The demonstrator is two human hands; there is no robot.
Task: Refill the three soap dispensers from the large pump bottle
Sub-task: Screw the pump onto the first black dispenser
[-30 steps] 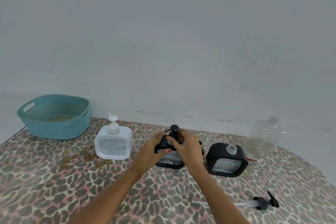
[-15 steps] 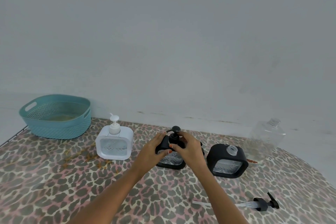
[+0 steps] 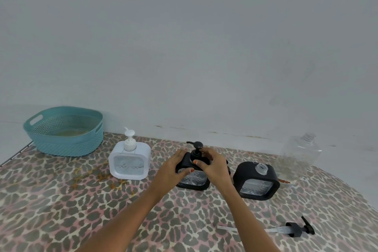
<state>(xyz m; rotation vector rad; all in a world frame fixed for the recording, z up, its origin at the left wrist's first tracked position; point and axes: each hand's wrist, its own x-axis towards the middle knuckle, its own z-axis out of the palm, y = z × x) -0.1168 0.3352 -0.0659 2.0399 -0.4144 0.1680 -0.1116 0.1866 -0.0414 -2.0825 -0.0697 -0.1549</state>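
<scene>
Three square dispensers stand in a row on the leopard-print table. The white dispenser [image 3: 129, 162] on the left has its white pump on. My left hand [image 3: 170, 168] grips the left shoulder of the middle black dispenser [image 3: 193, 180]. My right hand [image 3: 212, 164] holds the collar of its black pump [image 3: 196, 149]. The right black dispenser [image 3: 256, 181] stands open-necked with no pump. Its loose black pump [image 3: 294, 229] lies on the table at the front right. A large clear bottle [image 3: 300, 155] without a cap stands at the back right.
A teal perforated basket [image 3: 65, 131] sits at the back left corner. A grey wall runs close behind the table [image 3: 61, 200]. A small brownish scrap [image 3: 284, 180] lies beside the right dispenser.
My right hand's fingers have shifted around the pump collar of the middle dispenser. My left hand stays on its body. Nothing else has moved.
</scene>
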